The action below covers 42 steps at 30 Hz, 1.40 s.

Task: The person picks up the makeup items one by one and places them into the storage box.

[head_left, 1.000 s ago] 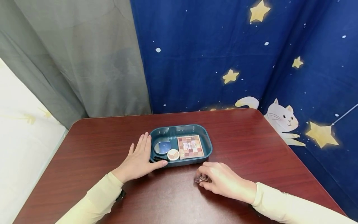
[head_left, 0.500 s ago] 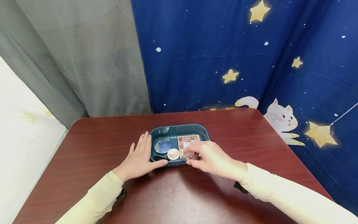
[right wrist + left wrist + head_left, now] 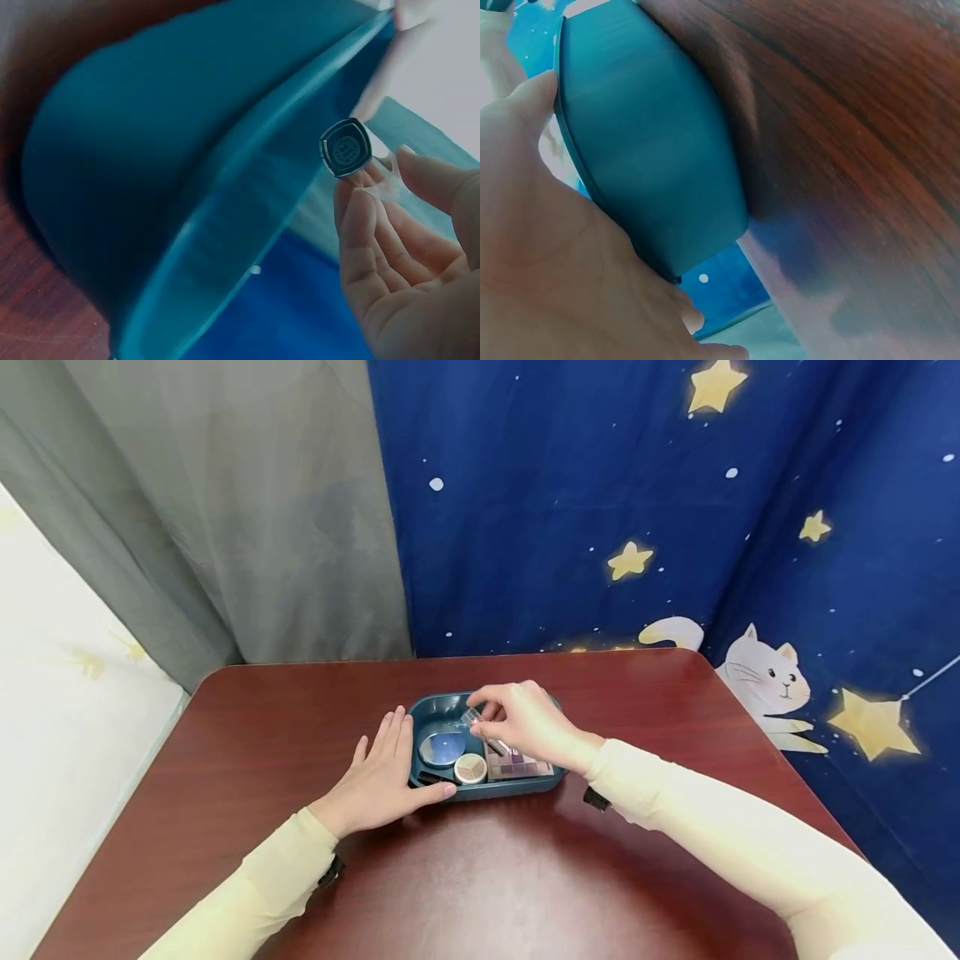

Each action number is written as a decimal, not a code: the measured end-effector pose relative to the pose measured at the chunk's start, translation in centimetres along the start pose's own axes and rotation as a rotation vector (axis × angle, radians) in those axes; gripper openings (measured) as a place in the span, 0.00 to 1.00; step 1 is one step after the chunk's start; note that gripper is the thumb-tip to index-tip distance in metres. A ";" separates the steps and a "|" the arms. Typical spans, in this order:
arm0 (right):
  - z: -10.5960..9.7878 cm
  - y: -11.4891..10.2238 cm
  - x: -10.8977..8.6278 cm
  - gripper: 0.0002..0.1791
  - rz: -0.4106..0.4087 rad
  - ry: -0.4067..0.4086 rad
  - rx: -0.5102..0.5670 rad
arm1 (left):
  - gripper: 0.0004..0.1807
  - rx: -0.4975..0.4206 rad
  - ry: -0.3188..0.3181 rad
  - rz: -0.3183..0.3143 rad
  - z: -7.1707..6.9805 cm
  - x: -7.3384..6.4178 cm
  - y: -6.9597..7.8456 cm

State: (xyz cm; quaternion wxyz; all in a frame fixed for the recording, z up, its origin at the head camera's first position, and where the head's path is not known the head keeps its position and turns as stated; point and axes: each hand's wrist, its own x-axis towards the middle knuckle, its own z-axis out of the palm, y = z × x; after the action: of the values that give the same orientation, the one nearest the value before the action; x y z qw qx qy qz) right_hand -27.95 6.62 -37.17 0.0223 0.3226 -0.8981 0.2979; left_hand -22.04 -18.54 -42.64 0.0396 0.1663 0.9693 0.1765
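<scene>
A teal tray [image 3: 517, 790] sits on the table; its outer wall [image 3: 645, 135] fills much of the left wrist view. My left hand [image 3: 378, 785] rests along its left end with fingers straight and thumb over the near rim. Above the tray, my right hand [image 3: 528, 722] pinches a lipstick [image 3: 346, 148] between thumb and fingers. It has a clear part and a dark, squarish end with an emblem. Inside the tray lie a round mirror-like compact [image 3: 442, 748], a small round three-colour pan [image 3: 470, 768] and an eyeshadow palette [image 3: 517, 766], partly hidden by my right hand.
A black slim item [image 3: 431, 778] lies at the tray's near left corner, next to my left thumb. The dark red wooden table [image 3: 300, 710] extends around the tray. Grey and blue star-patterned curtains [image 3: 525, 510] hang behind it.
My right hand has lifted the lipstick from the table in front of the tray and carried it up and left over the tray. My left hand keeps its place at the tray's left end.
</scene>
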 end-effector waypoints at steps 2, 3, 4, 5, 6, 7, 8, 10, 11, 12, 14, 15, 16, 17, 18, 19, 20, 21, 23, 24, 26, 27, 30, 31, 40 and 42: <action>0.5 0.5 0.9 0.16 0.012 0.007 0.012 | 0.72 0.005 -0.002 -0.002 -0.1 0.1 0.0; 0.7 0.8 1.3 0.16 0.014 0.011 0.014 | 0.72 0.009 -0.005 -0.006 -0.1 0.1 0.0; 1.0 1.0 1.7 0.15 0.018 0.014 0.017 | 0.72 0.008 -0.005 -0.004 -0.1 0.1 0.0; 1.3 1.2 2.0 0.14 0.021 0.018 0.016 | 0.72 0.006 -0.005 -0.002 -0.1 0.2 -0.1; 1.6 1.4 2.3 0.14 0.023 0.022 0.011 | 0.72 0.003 -0.006 -0.002 -0.1 0.2 -0.1; 1.9 1.6 2.6 0.14 0.022 0.027 0.003 | 0.72 0.004 -0.010 -0.006 -0.1 0.2 -0.1; 2.2 1.7 2.8 0.14 0.021 0.035 -0.013 | 0.72 0.004 -0.013 -0.009 -0.1 0.2 -0.1; 2.7 2.0 3.2 0.14 0.023 0.045 -0.053 | 0.72 0.001 -0.010 -0.004 -0.1 0.2 -0.1; 3.0 2.0 3.3 0.15 0.024 0.047 -0.075 | 0.72 0.000 -0.009 -0.003 -0.1 0.3 -0.2; 3.3 2.1 3.4 0.15 0.025 0.046 -0.097 | 0.72 0.000 -0.010 -0.005 -0.1 0.2 -0.2; 3.6 2.3 3.6 0.16 0.023 0.042 -0.143 | 0.72 0.004 -0.008 -0.002 -0.2 0.3 -0.1; 3.8 2.3 3.6 0.16 0.025 0.037 -0.159 | 0.72 0.007 -0.007 -0.001 -0.3 0.3 -0.1; 4.0 2.4 3.7 0.16 0.027 0.032 -0.168 | 0.72 0.012 -0.010 -0.005 -0.3 0.3 -0.1; 4.1 2.4 3.8 0.16 0.029 0.028 -0.179 | 0.72 0.014 -0.010 -0.004 -0.4 0.3 -0.1; 4.2 2.4 3.9 0.16 0.031 0.026 -0.188 | 0.72 0.018 -0.014 -0.007 -0.4 0.3 -0.1; 4.3 2.5 4.0 0.16 0.034 0.027 -0.195 | 0.72 0.021 -0.016 -0.008 -0.4 0.4 -0.1; 4.4 2.5 4.0 0.16 0.041 0.026 -0.200 | 0.72 0.022 -0.018 -0.010 -0.5 0.4 -0.1; 4.5 2.5 4.1 0.16 0.048 0.025 -0.206 | 0.72 0.021 -0.021 -0.010 -0.5 0.4 -0.1; 4.6 2.5 4.3 0.16 0.063 0.020 -0.220 | 0.72 0.015 -0.027 -0.010 -0.5 0.4 -0.1; 4.7 2.6 4.3 0.15 0.071 0.014 -0.228 | 0.72 0.009 -0.032 -0.011 -0.5 0.4 0.0; 4.9 2.7 4.3 0.15 0.086 -0.004 -0.242 | 0.72 0.002 -0.038 -0.014 -0.5 0.4 0.1; 5.0 2.7 4.3 0.15 0.093 -0.015 -0.246 | 0.72 -0.001 -0.039 -0.015 -0.4 0.4 0.1; 5.1 2.9 4.2 0.15 0.120 -0.043 -0.247 | 0.71 -0.014 -0.041 -0.014 -0.3 0.4 0.2; 5.1 2.9 4.2 0.15 0.126 -0.047 -0.244 | 0.71 -0.015 -0.039 -0.015 -0.3 0.4 0.2; 5.5 2.8 3.9 0.14 0.114 -0.069 -0.230 | 0.70 -0.022 -0.034 -0.014 -0.4 0.1 0.3; 5.5 2.8 3.8 0.14 0.099 -0.065 -0.229 | 0.70 -0.020 -0.032 -0.012 -0.4 0.1 0.3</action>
State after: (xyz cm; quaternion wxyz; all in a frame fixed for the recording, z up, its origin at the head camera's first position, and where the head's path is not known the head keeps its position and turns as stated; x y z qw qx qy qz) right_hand -31.81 3.20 -42.24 0.0151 0.2826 -0.9414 0.1838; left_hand -22.12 -18.37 -42.11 0.0577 0.1630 0.9677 0.1834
